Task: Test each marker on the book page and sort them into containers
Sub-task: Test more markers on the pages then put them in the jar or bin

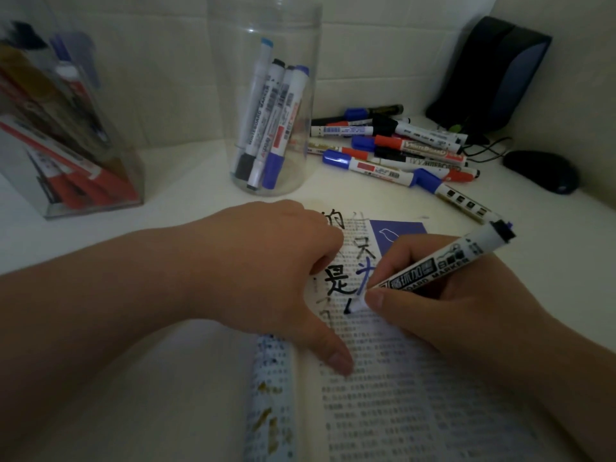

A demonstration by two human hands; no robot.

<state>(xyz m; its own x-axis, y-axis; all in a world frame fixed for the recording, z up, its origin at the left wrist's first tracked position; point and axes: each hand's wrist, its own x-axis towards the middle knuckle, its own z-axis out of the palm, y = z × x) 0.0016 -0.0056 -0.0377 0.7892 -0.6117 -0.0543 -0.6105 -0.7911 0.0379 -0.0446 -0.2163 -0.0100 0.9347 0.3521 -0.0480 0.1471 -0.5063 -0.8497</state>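
My right hand (450, 295) has its fingers clamped on a white black-printed whiteboard marker (433, 266), tip on the open printed book page (383, 378) at the white surface's (186, 201) near edge. My left hand (266, 261) presses the page, fingers apart. Toward the far edge, a clear round jar (266, 95) holds four markers; a clear box (66, 128) at the left edge holds red ones.

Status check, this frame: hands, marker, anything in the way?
Right hand grips marker, tip on book page. Left hand presses book page flat. Loose marker pile behind, apart from both hands; nothing blocking.
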